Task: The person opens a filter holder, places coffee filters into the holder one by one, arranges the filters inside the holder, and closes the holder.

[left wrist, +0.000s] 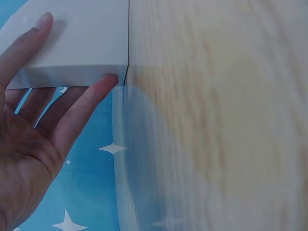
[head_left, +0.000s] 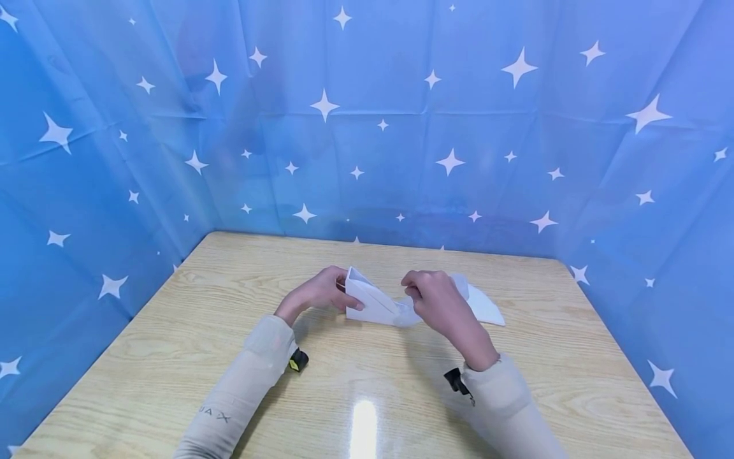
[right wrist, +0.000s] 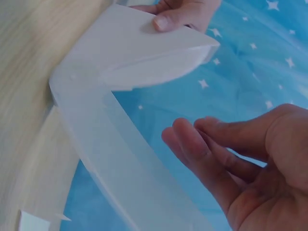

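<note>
My left hand (head_left: pixel 322 290) grips a white wedge-shaped case (head_left: pixel 368 305) at its left end. In the left wrist view the thumb lies on its broad face and a fingertip touches its narrow edge. A translucent strip (right wrist: pixel 125 154) runs from the case's other end in the right wrist view, meeting it at a rounded corner. My right hand (head_left: pixel 438 303) hovers over the strip, fingers bent and thumb close to the fingertips. Nothing shows between them. Beyond this hand a white fan-shaped end piece (head_left: pixel 484 308) lies on the table, partly hidden by the hand.
The wood-grain table (head_left: pixel 229 382) carries these things near its middle. A blue curtain with white stars (head_left: pixel 367 127) hangs behind the table and along its sides. Black wrist gear (head_left: pixel 455 381) sits at the right cuff.
</note>
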`<state>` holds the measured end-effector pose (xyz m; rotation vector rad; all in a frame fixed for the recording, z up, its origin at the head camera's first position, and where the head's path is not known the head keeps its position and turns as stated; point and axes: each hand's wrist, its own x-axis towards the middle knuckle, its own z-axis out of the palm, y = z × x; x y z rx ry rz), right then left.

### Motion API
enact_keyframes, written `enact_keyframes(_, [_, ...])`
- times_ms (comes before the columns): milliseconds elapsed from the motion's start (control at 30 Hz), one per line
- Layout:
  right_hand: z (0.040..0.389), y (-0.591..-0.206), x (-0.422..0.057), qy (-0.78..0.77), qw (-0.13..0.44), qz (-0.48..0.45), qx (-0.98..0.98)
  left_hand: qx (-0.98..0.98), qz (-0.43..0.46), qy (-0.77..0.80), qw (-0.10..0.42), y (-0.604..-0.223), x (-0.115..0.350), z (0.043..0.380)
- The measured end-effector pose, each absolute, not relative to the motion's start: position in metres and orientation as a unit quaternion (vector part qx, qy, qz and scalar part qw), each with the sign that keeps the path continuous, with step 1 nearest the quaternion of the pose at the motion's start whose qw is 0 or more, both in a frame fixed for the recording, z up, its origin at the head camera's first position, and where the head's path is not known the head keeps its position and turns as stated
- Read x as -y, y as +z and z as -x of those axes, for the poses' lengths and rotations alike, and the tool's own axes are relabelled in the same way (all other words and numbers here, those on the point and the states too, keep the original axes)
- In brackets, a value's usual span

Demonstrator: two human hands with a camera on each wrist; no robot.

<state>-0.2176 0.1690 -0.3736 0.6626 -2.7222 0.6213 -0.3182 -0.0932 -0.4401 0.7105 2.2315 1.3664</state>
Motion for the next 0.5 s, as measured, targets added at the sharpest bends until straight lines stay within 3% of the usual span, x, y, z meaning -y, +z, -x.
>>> enact_keyframes(500, [0.213, -0.349, -0.208, 0.248, 0.17, -0.166, 0.939, -0.806, -0.253, 0.49, 0.216, -0.439, 0.093, 0.316])
